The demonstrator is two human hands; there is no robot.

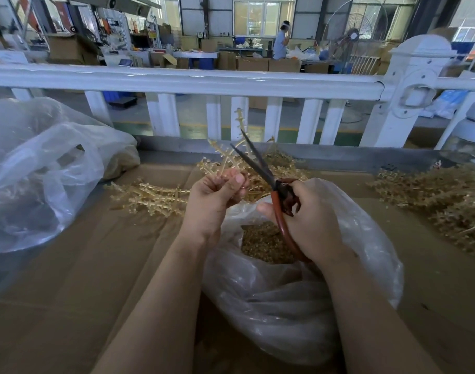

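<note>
we pinch the sprue (223, 157) in our left hand (217, 197), at 12 o'clock above the bag (285, 306), so cut pieces (266, 241) gather inside. our right hand (310, 221), fingers (298, 188) curled around the scissors (258, 165), holds blades apart.

A pale yellow plastic branch (225, 155) with short side stubs stands upright, just beyond the clear bag (285, 306). Red-handled scissors (258, 169) tilt up above that bag, their dark blades parted at the branch.
</note>
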